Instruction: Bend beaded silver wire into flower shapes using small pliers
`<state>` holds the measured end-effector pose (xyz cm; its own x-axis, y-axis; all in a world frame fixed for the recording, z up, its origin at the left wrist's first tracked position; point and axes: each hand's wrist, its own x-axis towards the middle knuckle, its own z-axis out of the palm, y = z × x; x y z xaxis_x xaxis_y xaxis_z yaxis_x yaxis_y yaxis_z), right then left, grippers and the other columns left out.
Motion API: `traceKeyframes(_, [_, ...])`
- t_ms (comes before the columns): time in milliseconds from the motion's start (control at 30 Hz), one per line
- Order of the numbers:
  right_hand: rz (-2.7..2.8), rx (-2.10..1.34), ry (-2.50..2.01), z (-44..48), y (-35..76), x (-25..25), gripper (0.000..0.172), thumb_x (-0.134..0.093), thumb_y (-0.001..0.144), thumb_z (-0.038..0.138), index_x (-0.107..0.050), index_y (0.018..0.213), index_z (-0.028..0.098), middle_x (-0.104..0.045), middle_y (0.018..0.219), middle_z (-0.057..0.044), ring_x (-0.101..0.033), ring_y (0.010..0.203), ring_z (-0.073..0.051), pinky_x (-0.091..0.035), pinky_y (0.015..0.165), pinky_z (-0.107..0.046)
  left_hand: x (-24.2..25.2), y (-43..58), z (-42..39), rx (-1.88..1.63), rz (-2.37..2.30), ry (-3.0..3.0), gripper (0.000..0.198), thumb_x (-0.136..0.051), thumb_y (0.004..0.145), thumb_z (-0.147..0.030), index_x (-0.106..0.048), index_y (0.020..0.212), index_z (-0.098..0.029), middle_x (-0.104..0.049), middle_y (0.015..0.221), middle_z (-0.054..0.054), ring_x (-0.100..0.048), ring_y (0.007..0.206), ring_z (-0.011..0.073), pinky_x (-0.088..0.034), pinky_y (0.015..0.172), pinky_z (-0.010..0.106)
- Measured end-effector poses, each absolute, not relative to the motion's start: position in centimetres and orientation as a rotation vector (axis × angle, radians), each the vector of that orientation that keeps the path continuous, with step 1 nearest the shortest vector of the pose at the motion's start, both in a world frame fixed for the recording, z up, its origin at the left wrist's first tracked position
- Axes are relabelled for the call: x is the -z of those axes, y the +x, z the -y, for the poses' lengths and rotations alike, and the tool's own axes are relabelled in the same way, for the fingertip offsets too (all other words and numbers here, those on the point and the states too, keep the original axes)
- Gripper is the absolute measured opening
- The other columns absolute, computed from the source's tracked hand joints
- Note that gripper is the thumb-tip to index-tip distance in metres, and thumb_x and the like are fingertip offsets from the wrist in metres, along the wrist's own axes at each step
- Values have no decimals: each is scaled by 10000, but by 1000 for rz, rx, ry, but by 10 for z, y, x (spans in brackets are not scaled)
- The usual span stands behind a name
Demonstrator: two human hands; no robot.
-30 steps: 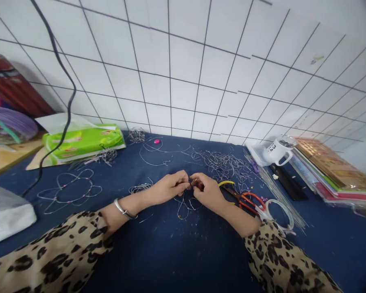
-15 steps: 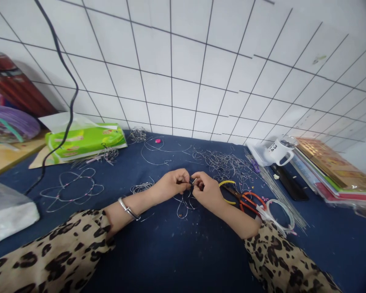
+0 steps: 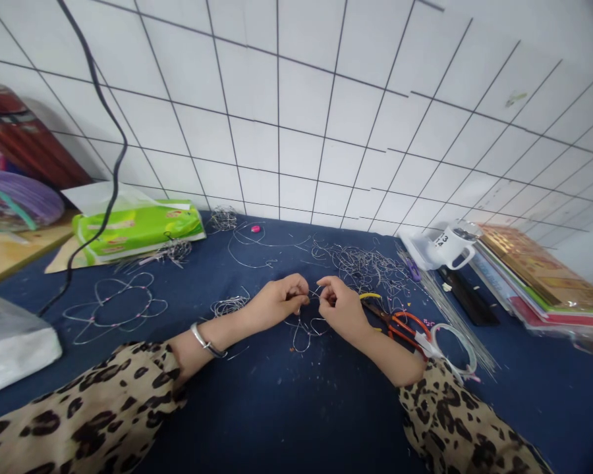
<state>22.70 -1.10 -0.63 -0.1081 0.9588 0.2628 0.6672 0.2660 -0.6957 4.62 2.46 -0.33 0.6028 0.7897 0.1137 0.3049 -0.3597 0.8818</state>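
Note:
My left hand [image 3: 287, 295] pinches a thin silvery wire between thumb and fingertips, just above the middle of the table. My right hand [image 3: 342, 309], its fingers curled, has its fingertips at the wire's other side, a short gap from my left hand. Below the hands hangs a small looped wire piece [image 3: 301, 341], joined to what I hold. A coil of wire [image 3: 230, 305] lies beside my left wrist. Right of my right hand are pliers with yellow handles [image 3: 370, 296] and scissors with orange handles [image 3: 412, 324], partly hidden by my forearm.
A flower-shaped wire ring [image 3: 121, 308] with pink beads lies left. Tangled wire scraps [image 3: 368, 266], straight wires [image 3: 447, 306] and a clear ring of tubing [image 3: 467, 345] are on the right. A green tissue pack [image 3: 143, 230], white mug [image 3: 452, 247] and stacked books [image 3: 538, 276] line the back.
My right hand has moved slightly right, away from my left hand, and the gap between them has widened. The looped wire below has shifted a little and spread. My left hand stays nearly still.

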Motion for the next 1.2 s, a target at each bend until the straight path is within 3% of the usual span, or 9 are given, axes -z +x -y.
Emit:
traceKeyframes(167, [1868,-537,-1480,11,228,8,366,-436,673,101,-520,1008,220,-541,672,35,-508,630,-115,-409,642,-230,0,45,-24,-688,-845,2020,174,-379,882,-251,-529,925,-175,-616,822,6,-587,608,76,-462,598,202])
traceKeyframes(467, [1893,-536,-1484,12,226,7,356,-444,673,102,-519,999,224,-537,670,39,-505,643,-115,-404,659,-230,-1,44,-26,-825,-884,2272,202,-448,872,-272,-635,887,-196,-642,844,18,-576,782,130,-449,721,247])
traceKeyframes(700, [1910,-533,-1466,13,223,6,357,-444,674,92,-517,999,221,-539,671,40,-510,651,-116,-401,662,-228,-1,42,-26,-825,-956,2469,206,-459,862,-262,-652,843,-192,-627,751,34,-550,748,149,-444,690,269])
traceKeyframes(1200, [1918,-527,-1452,13,222,5,334,-441,677,96,-539,974,212,-539,677,33,-506,663,-117,-387,641,-217,8,42,-32,-931,-798,2465,200,-493,862,-256,-631,998,-207,-638,836,39,-547,792,155,-462,700,292])
